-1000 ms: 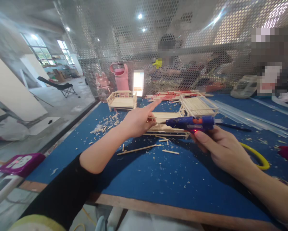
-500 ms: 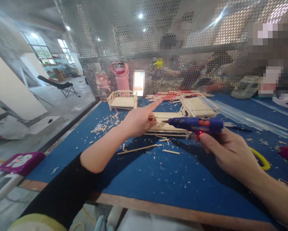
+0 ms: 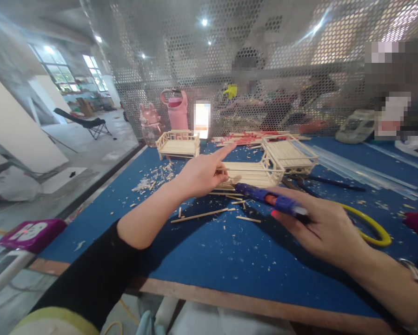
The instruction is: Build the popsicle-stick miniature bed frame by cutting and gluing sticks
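My right hand (image 3: 320,223) is wrapped round a blue glue gun (image 3: 264,197), its nozzle pointing left at the near-left part of a small wooden stick bench (image 3: 252,173). At that bench's left end is my left hand (image 3: 203,176), index finger stretched out, thumb and other fingers pinched together. Whether it grips the bench or a small stick there is hidden by the fingers. Behind and to the right stands another stick-built piece with a slatted top (image 3: 288,153). A finished-looking little stick bench (image 3: 178,146) is at the back left.
Red-tipped sticks (image 3: 250,138) lie along the back by a perforated metal screen (image 3: 202,56). Clear glue sticks (image 3: 365,172) and yellow-handled scissors or pliers (image 3: 379,232) lie right. Pink bottles (image 3: 177,111) and a lit phone (image 3: 202,118) stand behind. Stick offcuts (image 3: 198,216) scatter the blue tabletop (image 3: 209,260).
My right hand has turned the glue gun and lowered it, bringing its nozzle down and left to the bench's near edge. My left hand has stayed nearly still.
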Motion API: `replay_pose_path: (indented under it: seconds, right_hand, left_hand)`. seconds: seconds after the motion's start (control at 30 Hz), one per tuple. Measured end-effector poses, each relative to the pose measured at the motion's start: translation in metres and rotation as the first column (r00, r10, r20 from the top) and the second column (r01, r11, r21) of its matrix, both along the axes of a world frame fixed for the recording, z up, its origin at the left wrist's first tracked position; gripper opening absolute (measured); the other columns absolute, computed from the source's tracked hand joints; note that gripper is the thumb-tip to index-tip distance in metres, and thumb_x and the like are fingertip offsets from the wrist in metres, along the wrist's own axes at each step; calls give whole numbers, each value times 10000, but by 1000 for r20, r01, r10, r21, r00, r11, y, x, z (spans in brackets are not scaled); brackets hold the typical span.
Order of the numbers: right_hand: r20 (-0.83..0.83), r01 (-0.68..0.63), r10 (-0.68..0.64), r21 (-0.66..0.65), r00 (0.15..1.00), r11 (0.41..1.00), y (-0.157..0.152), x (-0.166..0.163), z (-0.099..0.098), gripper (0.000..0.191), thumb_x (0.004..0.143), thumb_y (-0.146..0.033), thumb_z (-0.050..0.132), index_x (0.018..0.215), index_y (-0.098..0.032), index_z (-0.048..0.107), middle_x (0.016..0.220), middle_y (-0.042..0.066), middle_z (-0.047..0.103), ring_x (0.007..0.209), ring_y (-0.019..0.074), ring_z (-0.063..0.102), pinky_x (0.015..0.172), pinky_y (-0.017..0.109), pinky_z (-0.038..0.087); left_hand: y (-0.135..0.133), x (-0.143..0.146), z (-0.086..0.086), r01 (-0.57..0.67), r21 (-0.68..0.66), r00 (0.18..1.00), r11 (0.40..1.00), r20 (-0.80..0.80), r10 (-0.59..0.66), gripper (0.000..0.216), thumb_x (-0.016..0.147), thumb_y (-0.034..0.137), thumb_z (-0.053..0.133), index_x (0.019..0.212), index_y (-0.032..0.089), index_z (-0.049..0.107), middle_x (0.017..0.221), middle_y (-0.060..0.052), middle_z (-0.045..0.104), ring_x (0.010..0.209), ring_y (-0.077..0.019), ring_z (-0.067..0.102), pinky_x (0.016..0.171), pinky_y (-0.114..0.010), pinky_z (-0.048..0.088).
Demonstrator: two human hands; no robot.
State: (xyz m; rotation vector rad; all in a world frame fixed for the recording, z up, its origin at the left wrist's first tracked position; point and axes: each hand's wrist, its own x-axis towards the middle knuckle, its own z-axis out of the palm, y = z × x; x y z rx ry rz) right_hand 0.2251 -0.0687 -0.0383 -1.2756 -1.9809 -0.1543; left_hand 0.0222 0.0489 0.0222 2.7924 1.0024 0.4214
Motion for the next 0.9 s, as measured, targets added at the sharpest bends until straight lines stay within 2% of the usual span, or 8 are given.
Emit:
replay_pose_path:
  seconds: [0.17,0.43,0.8,0.9]
  right_hand:
    - [130,3,-13,74,991,997,2,-3,-7,337,816,-253,435,1129,-215,553,949,61,693,796,213,655,661,316,499]
    - [244,39,-82,178,966,983,-2,-7,-7,372,802,-227,403,1144,-208,547,908,68,693,723,210,639,611,315,477]
    - [206,39,-72,159,976,987,-3,-8,-8,373,795,-222,415,1135,-192,565,920,78,693,757,221,645,632,328,490]
    - [107,43,-50,70,993,997,-2,-8,-7,343,808,-249,439,1121,-209,572,926,66,693,775,223,652,653,329,498]
  left_hand:
    - [2,0,-2,12,5,1000,1000,15,-12,713,789,208,474,1414,208,131,962,-43,681,866,-171,598,750,-280,405]
    - [2,0,-2,16,19,1000,1000,15,-16,703,794,207,475,1413,210,142,972,-54,681,835,-174,600,723,-281,405]
    - [1,0,-2,12,19,1000,1000,6,-12,709,794,213,463,1415,214,121,958,-39,682,840,-165,603,745,-275,406]
    - [2,0,-2,12,23,1000,1000,-4,-12,708,800,219,456,1416,222,108,981,-39,677,859,-164,600,751,-273,408]
